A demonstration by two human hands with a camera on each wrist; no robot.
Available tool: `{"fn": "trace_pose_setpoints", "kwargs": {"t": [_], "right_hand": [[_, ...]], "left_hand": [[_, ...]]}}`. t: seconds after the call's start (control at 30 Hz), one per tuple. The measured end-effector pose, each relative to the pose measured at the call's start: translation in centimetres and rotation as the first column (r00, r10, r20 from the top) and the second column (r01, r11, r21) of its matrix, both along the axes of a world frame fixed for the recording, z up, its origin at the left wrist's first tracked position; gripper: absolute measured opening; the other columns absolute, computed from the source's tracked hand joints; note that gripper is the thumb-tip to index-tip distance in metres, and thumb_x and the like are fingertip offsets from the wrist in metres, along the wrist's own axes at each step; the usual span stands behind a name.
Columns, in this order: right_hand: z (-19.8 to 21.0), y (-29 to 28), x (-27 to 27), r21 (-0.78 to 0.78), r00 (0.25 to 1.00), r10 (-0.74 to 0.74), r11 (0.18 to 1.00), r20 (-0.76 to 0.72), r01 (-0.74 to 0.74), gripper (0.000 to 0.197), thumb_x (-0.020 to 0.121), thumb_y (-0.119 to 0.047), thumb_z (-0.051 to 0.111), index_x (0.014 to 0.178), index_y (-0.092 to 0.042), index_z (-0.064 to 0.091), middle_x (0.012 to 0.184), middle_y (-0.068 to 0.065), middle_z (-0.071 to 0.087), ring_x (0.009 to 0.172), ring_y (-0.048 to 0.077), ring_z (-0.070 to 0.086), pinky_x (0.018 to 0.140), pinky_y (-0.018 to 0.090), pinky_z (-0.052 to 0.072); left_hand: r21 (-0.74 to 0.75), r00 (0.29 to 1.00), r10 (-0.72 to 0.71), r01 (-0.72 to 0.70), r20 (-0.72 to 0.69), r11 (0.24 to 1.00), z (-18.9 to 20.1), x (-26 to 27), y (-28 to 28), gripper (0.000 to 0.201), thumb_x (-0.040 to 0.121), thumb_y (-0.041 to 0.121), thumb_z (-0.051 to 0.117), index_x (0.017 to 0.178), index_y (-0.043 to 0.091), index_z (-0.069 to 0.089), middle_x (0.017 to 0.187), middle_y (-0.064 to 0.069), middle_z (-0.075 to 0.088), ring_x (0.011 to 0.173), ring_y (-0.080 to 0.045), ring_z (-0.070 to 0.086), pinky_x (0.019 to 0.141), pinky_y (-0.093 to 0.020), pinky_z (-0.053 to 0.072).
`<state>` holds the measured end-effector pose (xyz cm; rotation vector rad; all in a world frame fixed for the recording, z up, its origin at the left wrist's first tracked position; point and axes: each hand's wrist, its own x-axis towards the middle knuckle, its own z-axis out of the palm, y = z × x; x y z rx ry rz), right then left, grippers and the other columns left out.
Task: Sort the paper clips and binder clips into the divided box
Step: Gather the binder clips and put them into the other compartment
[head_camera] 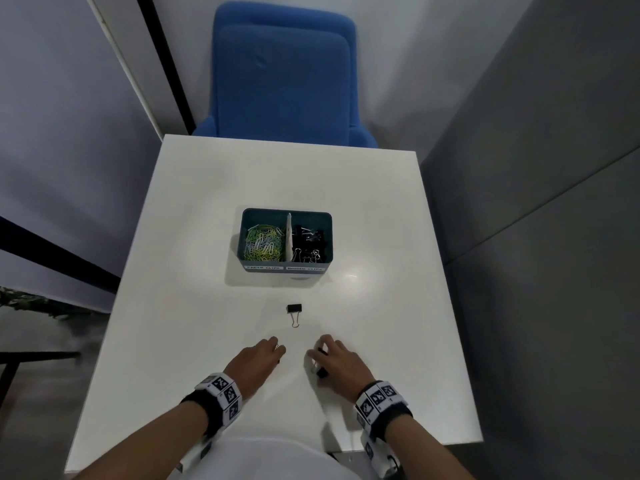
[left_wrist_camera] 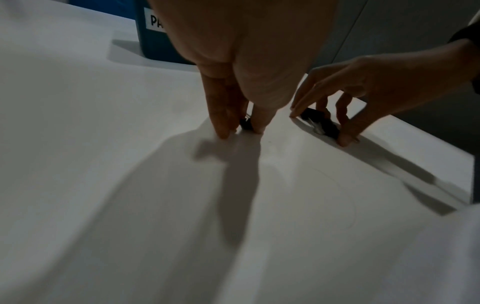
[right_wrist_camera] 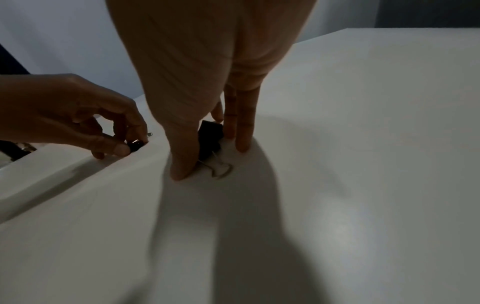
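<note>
We've got both hands low on the tabletop (head_camera: 214,209), each working its own binder clip so two go in one trip. Our left hand (head_camera: 258,363) pinches a small black clip (right_wrist_camera: 135,145) between thumb and fingertips. Our right hand (head_camera: 337,358) has its fingers (right_wrist_camera: 242,131) curled round a second clip (right_wrist_camera: 209,139), thumb on the near side — wire handles point back toward us, black body away, long axis approx. along the hand. A third clip (head_camera: 294,309) lies free betw. the hands and the divided box (head_camera: 286,268), its loop toward us, body toward the box. The box's right compartment already holds binder clips, left the paper clips (head_camera: 262,242) — probably near done.
</note>
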<state>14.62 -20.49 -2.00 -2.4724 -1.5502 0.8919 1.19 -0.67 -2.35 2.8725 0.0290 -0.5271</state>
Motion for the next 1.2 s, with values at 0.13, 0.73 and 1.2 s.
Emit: {"fn": "trace_pose_setpoints", "kwargs": {"t": [0.13,0.73,1.2], "right_hand": [[-0.4,2.3,0.0,0.058,0.993,-0.113,0.992,-0.019,0.114,0.028,0.081,-0.015,0.065,0.108,-0.012,0.057,0.116,0.011,0.05,0.095,0.033,0.055,0.063,0.041,0.05],[0.1,4.9,1.6,-0.044,0.843,-0.474,0.876,-0.252,0.48,0.045,0.063,-0.02,0.082,0.095,-0.014,0.051,0.1,0.002,0.049,0.082,0.025,0.053,0.073,0.036,0.048],[9.5,7.8,8.2,0.263,0.844,-0.526,0.804,-0.106,0.534,0.012,0.081,-0.017,0.07,0.092,-0.013,0.067,0.09,0.007,0.071,0.084,0.023,0.064,0.069,0.026,0.047]], "left_hand": [[-0.032,0.993,0.072,-0.075,-0.096,0.997,-0.4,1.2,-0.3,0.039,0.044,0.012,0.086,0.065,0.018,0.054,0.064,0.003,0.05,0.046,-0.015,0.05,0.03,-0.023,0.029],[-0.21,0.887,0.295,-0.231,0.356,0.95,11.9,14.1,4.1,0.009,0.089,0.024,0.061,0.095,0.018,0.059,0.092,0.006,0.057,0.067,-0.01,0.055,0.058,-0.024,0.048],[-0.09,0.952,0.221,-0.206,0.212,0.974,6.2,10.7,4.4,0.013,0.091,0.018,0.049,0.096,0.016,0.062,0.098,-0.001,0.064,0.081,-0.017,0.061,0.065,-0.033,0.053]]}}
